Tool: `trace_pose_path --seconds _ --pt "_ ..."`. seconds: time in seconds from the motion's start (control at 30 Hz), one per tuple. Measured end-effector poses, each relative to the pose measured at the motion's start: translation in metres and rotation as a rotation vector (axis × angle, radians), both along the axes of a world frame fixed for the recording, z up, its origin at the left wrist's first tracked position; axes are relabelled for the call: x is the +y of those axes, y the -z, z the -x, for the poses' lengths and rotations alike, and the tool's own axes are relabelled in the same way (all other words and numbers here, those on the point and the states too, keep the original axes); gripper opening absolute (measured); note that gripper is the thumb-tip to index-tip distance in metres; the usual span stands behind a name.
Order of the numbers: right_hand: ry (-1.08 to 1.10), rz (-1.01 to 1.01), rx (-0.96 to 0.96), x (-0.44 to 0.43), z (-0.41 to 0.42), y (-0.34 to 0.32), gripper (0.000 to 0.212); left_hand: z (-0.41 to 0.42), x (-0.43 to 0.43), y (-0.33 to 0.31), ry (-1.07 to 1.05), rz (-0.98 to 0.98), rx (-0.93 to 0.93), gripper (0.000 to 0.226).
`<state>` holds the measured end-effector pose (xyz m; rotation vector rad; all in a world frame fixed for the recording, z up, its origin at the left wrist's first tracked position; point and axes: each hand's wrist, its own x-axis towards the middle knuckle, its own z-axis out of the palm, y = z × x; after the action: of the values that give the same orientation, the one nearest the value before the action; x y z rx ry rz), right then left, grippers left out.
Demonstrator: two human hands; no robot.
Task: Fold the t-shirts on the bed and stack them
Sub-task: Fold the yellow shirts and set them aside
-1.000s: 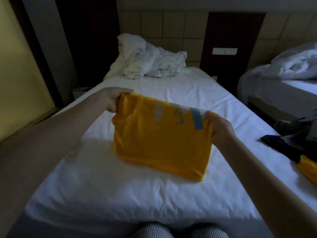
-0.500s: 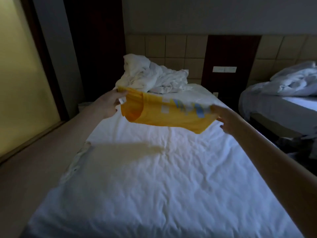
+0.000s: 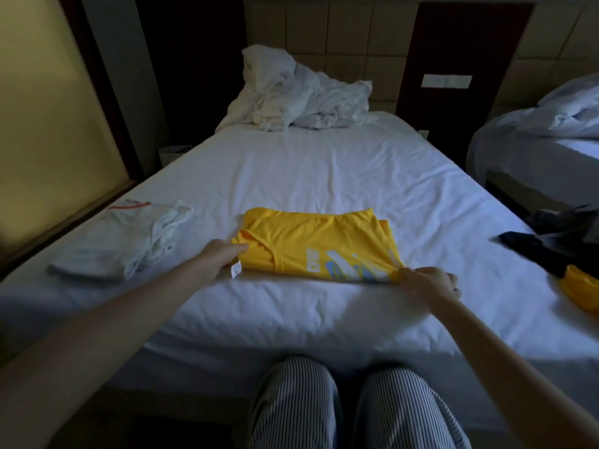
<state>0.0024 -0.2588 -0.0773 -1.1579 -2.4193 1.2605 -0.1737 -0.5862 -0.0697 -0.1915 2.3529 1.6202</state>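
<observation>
On the white bed point(image 3: 324, 176), our folded yellow t-shirt point(image 3: 311, 247) lies at frame centre; our left hand point(image 3: 220, 256) and right hand point(image 3: 428, 283) each pinch a near corner.

This is a hotel-style bedroom with two beds. The near bed point(image 3: 324, 176) has a plain white sheet and a crumpled duvet point(image 3: 298, 98) heaped at its head. A padded, panelled headboard point(image 3: 350, 47) runs along the wall, with a switch plate point(image 3: 446, 81) on dark wood beside it. The second bed point(image 3: 534, 150) stands to the right, its bedding unmade.
</observation>
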Motion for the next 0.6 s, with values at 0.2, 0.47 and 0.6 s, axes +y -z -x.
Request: trace_pose_path --seconds 0.2,0.47,0.6 --pt "-0.090 -0.187 -0.043 -0.002 -0.013 0.019 0.039 -0.028 -0.025 0.019 0.107 0.603 0.184 0.038" --pt "-0.426 -0.624 0.146 -0.039 0.051 -0.018 0.045 -0.010 0.046 -0.019 0.270 0.671 0.666 0.034" --pt "-0.752 -0.769 -0.015 -0.056 0.105 -0.003 0.047 -0.005 0.110 -0.004 0.706 0.850 0.656 0.045"
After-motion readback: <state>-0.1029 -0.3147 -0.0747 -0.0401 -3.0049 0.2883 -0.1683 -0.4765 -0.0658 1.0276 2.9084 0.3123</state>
